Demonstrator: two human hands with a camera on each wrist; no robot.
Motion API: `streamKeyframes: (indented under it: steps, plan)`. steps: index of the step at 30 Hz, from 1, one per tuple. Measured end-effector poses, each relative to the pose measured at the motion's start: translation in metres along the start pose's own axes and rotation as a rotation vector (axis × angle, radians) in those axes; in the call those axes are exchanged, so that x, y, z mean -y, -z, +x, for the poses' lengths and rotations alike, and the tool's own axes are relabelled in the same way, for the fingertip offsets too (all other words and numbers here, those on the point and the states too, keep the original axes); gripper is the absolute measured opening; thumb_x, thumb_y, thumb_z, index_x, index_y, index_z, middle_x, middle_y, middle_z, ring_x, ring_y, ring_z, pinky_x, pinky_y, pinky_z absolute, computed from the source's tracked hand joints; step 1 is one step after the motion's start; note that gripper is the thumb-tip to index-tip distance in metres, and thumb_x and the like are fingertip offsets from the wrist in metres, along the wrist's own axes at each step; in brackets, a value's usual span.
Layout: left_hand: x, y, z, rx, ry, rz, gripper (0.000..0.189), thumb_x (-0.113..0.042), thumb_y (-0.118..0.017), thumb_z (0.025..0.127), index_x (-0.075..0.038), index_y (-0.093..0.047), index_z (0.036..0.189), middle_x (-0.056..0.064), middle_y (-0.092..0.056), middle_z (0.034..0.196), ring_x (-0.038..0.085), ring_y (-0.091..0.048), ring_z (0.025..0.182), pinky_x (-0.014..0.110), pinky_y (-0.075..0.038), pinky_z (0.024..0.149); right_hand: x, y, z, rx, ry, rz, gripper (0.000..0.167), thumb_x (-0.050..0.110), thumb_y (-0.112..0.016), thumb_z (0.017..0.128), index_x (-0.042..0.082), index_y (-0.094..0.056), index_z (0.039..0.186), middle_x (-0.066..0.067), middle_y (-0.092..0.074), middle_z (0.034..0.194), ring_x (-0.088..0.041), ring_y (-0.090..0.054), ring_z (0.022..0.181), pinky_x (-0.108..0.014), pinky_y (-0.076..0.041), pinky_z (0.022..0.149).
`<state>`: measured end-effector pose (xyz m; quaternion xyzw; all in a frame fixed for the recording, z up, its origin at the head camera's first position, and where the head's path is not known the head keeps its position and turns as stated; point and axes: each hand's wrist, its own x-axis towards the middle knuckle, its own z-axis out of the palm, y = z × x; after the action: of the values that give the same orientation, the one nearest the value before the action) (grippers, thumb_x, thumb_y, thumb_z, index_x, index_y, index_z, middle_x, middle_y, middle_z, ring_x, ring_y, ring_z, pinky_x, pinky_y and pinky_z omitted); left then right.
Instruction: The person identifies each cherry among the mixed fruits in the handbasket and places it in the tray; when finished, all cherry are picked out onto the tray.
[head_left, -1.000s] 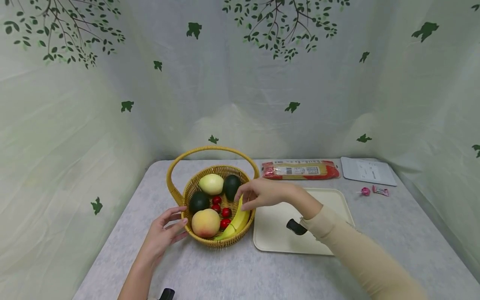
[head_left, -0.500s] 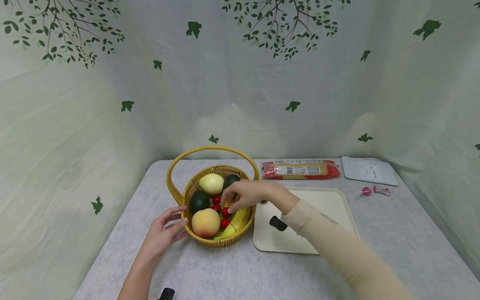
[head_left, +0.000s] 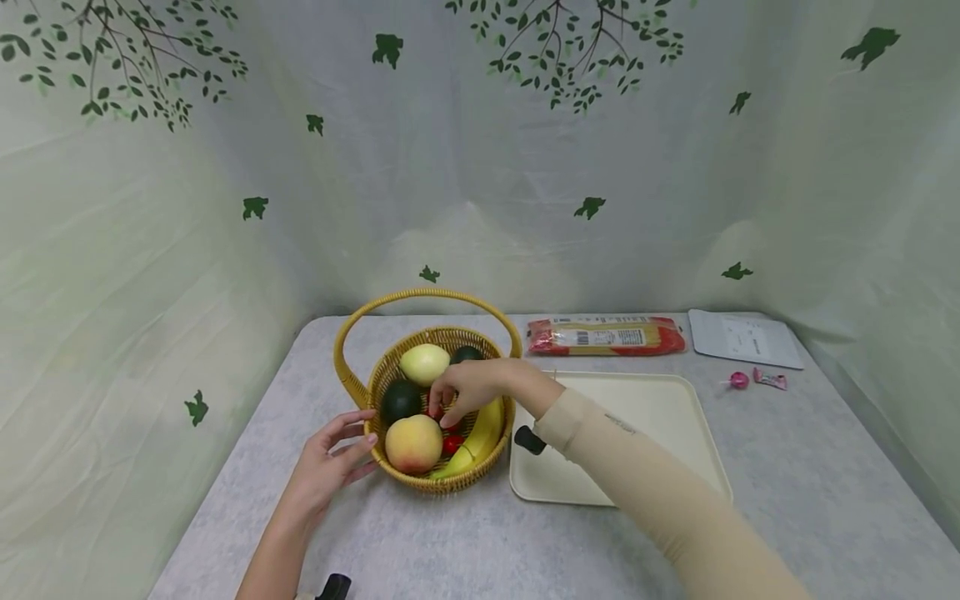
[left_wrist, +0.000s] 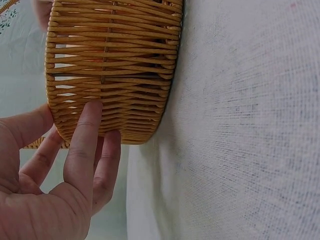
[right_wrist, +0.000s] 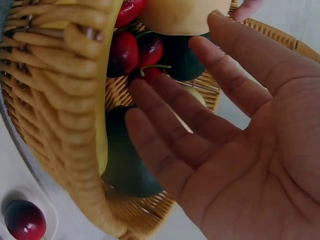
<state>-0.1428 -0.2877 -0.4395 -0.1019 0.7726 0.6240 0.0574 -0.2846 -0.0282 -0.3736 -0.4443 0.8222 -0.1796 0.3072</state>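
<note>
A wicker basket (head_left: 442, 483) with a tall handle holds a peach (head_left: 413, 444), a banana (head_left: 480, 442), a pale yellow fruit (head_left: 424, 364), two dark green fruits (head_left: 401, 401) and red cherries (right_wrist: 123, 54). My left hand (head_left: 330, 458) touches the basket's left side with its fingertips (left_wrist: 91, 107), not wrapped round it. Inside the basket, my right hand (head_left: 472, 387) reaches over the cherries. Its fingers (right_wrist: 165, 135) are slightly bent and apart, close to a stemmed cherry (right_wrist: 149, 75); nothing shows between thumb and fingers. In the head view this hand covers part of the cherries.
Right of the basket lies a cream tray (head_left: 652, 417), partly under my right forearm. One cherry (right_wrist: 25, 220) lies on it in the right wrist view. Behind are a red-ended noodle packet (head_left: 607, 337) and a silvery pouch (head_left: 742, 337). A lollipop (head_left: 738, 381) and wrapped candy (head_left: 770, 379) lie right.
My right hand has moved left from above the banana at the basket's right rim, to over the cherries. The left hand has stayed against the basket.
</note>
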Motion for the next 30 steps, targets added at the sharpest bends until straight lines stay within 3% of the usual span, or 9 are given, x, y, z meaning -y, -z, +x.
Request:
streamKeyframes:
  steps: [6,20,24,30]
  plan:
    - [0.0,0.0,0.0,0.003,-0.011,0.001,0.052,-0.017,-0.071,0.106,-0.008,-0.054,0.154,0.017,-0.05,0.142,0.011,-0.07,0.109,0.038,-0.067,0.093,0.0,0.0,0.01,0.046,-0.041,-0.02,0.027,0.028,-0.075,0.103,0.013,-0.075,0.126,-0.003,-0.071,0.126,-0.011,-0.061,0.111,-0.026,-0.054,0.098]
    - [-0.001,0.001,-0.001,0.002,-0.006,-0.001,0.05,-0.016,-0.07,0.106,-0.008,-0.054,0.154,0.018,-0.051,0.142,0.013,-0.07,0.109,0.038,-0.068,0.092,0.005,-0.005,0.02,0.085,-0.119,-0.077,0.024,0.027,-0.075,0.103,0.014,-0.077,0.123,0.003,-0.068,0.117,-0.009,-0.053,0.096,-0.021,-0.047,0.083]
    - [-0.001,0.001,-0.001,0.001,0.002,-0.003,0.051,-0.016,-0.07,0.106,-0.009,-0.054,0.154,0.017,-0.051,0.142,0.013,-0.07,0.109,0.038,-0.068,0.092,0.005,-0.006,0.022,0.098,-0.134,-0.069,0.021,0.026,-0.076,0.103,0.014,-0.077,0.119,0.006,-0.064,0.111,-0.008,-0.056,0.091,-0.021,-0.052,0.079]
    - [-0.001,0.001,-0.001,-0.003,0.007,-0.006,0.051,-0.014,-0.07,0.106,-0.009,-0.054,0.154,0.017,-0.05,0.142,0.013,-0.07,0.109,0.039,-0.067,0.093,0.007,-0.007,0.022,0.116,-0.143,-0.025,0.023,0.021,-0.077,0.102,0.009,-0.076,0.122,0.004,-0.064,0.111,-0.008,-0.062,0.09,-0.031,-0.064,0.087]
